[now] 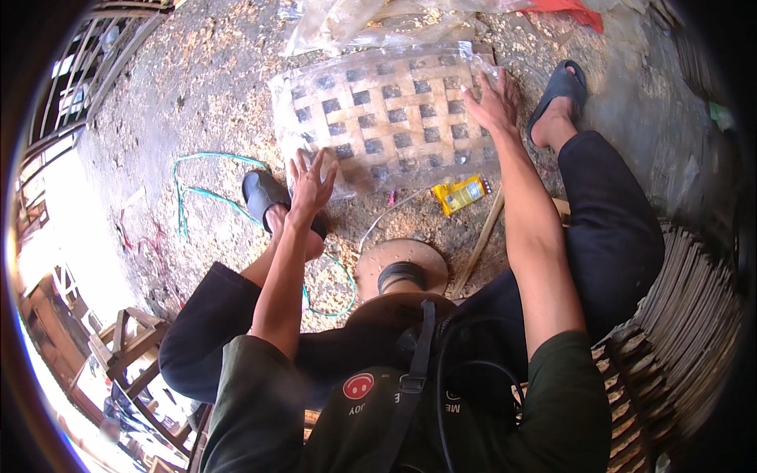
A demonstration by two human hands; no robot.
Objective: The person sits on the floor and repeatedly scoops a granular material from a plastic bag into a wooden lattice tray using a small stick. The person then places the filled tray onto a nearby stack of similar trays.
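Observation:
A rectangular lattice of pale woven strips [382, 118] lies flat on the ground, covered by crinkled clear plastic. My left hand [310, 180] rests at its lower left corner with the fingers spread. At its upper right, my right hand [497, 102] touches the plastic with the fingers stretched out. A yellow packet [459, 193] lies just below the lattice's right half, beside a small pink object [392, 197]. A thin wooden stick [481, 244] lies under my right forearm. Between my legs stands a wooden spool [378, 252] with dark wire round its core.
Loose plastic sheeting [355, 24] and a red piece [572, 12] lie beyond the lattice. Green cord [209, 158] loops on the debris-strewn floor [150, 197]. My sandalled feet [560, 102] flank the work. Wooden frames [122, 347] stand at the left, stacked slats [678, 307] at the right.

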